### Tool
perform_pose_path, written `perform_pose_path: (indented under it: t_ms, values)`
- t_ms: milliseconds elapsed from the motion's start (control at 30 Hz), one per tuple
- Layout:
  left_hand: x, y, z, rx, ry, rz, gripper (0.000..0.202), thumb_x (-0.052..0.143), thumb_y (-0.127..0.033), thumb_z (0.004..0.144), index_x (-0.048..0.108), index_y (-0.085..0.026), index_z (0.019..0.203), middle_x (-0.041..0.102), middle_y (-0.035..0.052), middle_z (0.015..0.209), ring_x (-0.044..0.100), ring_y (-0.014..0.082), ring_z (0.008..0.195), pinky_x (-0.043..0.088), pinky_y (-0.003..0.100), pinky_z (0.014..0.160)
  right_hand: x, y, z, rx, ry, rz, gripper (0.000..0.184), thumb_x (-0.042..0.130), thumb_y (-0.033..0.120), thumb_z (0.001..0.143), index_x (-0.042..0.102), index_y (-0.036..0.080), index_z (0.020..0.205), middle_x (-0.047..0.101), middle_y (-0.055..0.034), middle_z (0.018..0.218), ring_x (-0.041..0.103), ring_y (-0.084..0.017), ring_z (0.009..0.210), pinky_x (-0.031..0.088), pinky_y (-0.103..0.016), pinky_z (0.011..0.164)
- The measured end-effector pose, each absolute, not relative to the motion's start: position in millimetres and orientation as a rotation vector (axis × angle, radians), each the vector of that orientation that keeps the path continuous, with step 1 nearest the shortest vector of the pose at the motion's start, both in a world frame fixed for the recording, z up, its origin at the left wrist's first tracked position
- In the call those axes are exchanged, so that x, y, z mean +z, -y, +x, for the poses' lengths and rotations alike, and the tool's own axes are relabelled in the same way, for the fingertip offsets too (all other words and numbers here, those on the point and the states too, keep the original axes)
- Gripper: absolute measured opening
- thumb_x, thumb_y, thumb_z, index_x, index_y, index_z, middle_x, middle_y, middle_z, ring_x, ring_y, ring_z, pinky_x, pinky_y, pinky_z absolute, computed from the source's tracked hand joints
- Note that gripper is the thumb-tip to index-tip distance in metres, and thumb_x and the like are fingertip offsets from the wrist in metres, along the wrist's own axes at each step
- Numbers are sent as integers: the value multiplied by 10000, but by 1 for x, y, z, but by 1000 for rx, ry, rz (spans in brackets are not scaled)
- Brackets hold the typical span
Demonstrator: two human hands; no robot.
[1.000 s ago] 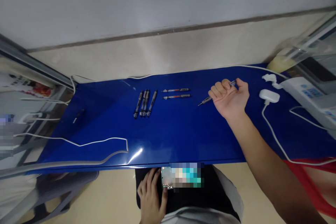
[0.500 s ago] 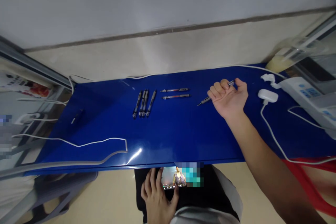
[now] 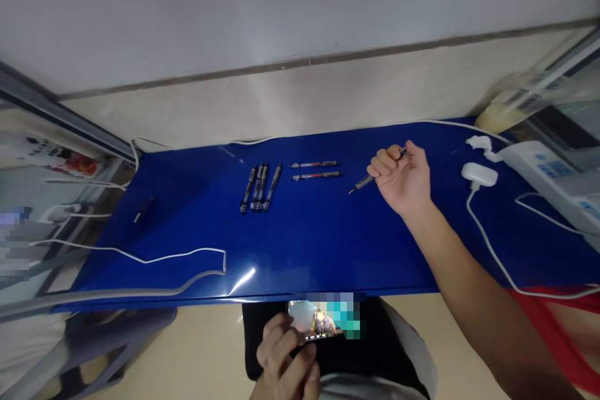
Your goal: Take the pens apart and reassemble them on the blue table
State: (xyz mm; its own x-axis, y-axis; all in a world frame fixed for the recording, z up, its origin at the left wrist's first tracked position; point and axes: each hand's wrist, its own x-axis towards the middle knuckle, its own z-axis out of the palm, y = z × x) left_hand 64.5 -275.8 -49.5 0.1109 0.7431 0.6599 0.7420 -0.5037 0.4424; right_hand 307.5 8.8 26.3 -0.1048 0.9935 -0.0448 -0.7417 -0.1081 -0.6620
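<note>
The right hand [image 3: 400, 178] is closed in a loose fist around a slim grey pen-shaped tool with a thin metal tip [image 3: 363, 182]. Its fingers curl over the barrel, the thumb closes from the far side, and the tip points left and down over the glossy royal-blue counter [image 3: 328, 250]; whether the tip touches the surface, I cannot tell. The left hand [image 3: 285, 350] sits below the counter's front edge, fingers curled around the lower edge of a flat smartphone [image 3: 312, 319] over dark clothing, its screen partly pixelated. Left of the right hand, two slender grey pen-shaped tools with red bands [image 3: 315, 170] lie parallel. Beyond them, four dark blue-and-silver pen-shaped tools [image 3: 260, 187] lie side by side, almost touching at their lower ends. A small dark stick [image 3: 144, 209] lies near the counter's left end. To the right of the hand sit a rounded white earbud case [image 3: 479, 174] with a thin white cable [image 3: 487, 237] and a white desktop device with blue keys [image 3: 539, 165]
</note>
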Motion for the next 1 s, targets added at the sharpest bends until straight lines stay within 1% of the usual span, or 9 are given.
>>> perform_pose_path:
  t_ms: [67, 167, 233, 333, 400, 500, 567, 833, 1000]
  values:
    - [-16, 235, 69, 1567, -1372, 2405, 168, 475, -136, 841, 599, -206, 929, 591, 56, 866, 593, 203, 804, 525, 388, 745, 24, -8, 304, 1593, 641, -624, 403, 509, 501, 955, 459, 217, 673, 379, 37, 604, 454, -117, 545, 498, -282, 605]
    - [23, 164, 76, 1316, -1364, 2449, 252, 514, -126, 882, 589, -184, 1116, 660, 82, 991, 620, 208, 924, 518, 368, 825, 21, -6, 298, 1546, 783, -712, 436, 513, 600, 933, 529, 215, 729, 522, -9, 743, 580, -156, 715, 538, -314, 702]
    - [35, 121, 81, 1094, -1461, 2400, 240, 507, -189, 946, 586, -193, 1172, 670, 84, 1087, 628, 211, 1005, 505, 365, 889, 18, -4, 294, 1486, 861, -794, 470, 501, 642, 925, 566, 212, 748, 554, -28, 805, 583, -157, 730, 530, -297, 666]
    - [37, 69, 91, 840, -1518, 2334, 381, 506, -393, 985, 560, -177, 1293, 626, 118, 1270, 602, 249, 1120, 487, 387, 936, 13, -1, 288, 1419, 921, -911, 476, 521, 645, 920, 626, 205, 771, 456, 9, 679, 461, -114, 564, 452, -242, 524]
    - [35, 43, 97, 694, -1380, 2251, 432, 533, -485, 963, 595, -190, 1272, 686, 80, 1146, 647, 207, 941, 500, 327, 801, 10, 0, 285, 1439, 942, -923, 439, 550, 608, 925, 652, 201, 797, 387, 34, 626, 408, -100, 520, 422, -231, 496]
    - [32, 15, 98, 578, -1068, 2076, 321, 537, -467, 963, 709, -197, 993, 689, -4, 776, 577, 121, 631, 403, 241, 591, 8, 1, 284, 1443, 968, -889, 378, 577, 544, 939, 664, 196, 821, 453, 24, 640, 485, -104, 568, 470, -240, 558]
    - [29, 4, 92, 616, -981, 1945, 324, 545, -444, 959, 727, -184, 891, 669, -9, 705, 529, 99, 577, 353, 230, 550, 7, 0, 285, 1406, 1000, -890, 343, 591, 504, 944, 676, 189, 839, 534, 6, 664, 550, -113, 612, 507, -256, 618]
    - [11, -3, 63, 1238, -1058, 1178, 280, 818, -370, 742, 771, -172, 933, 691, 14, 703, 543, 79, 575, 387, 208, 544, 4, 5, 286, 1298, 1360, -1076, 216, 687, 358, 902, 721, 182, 1023, 726, -26, 758, 699, -159, 724, 560, -336, 789]
    - [8, -2, 70, 1401, -916, 938, 290, 819, -410, 747, 768, -184, 921, 614, -22, 659, 528, 57, 571, 409, 188, 548, -5, 12, 276, 1368, 1743, -1022, 267, 630, 318, 934, 702, 188, 1157, 758, -34, 871, 725, -172, 824, 567, -365, 869]
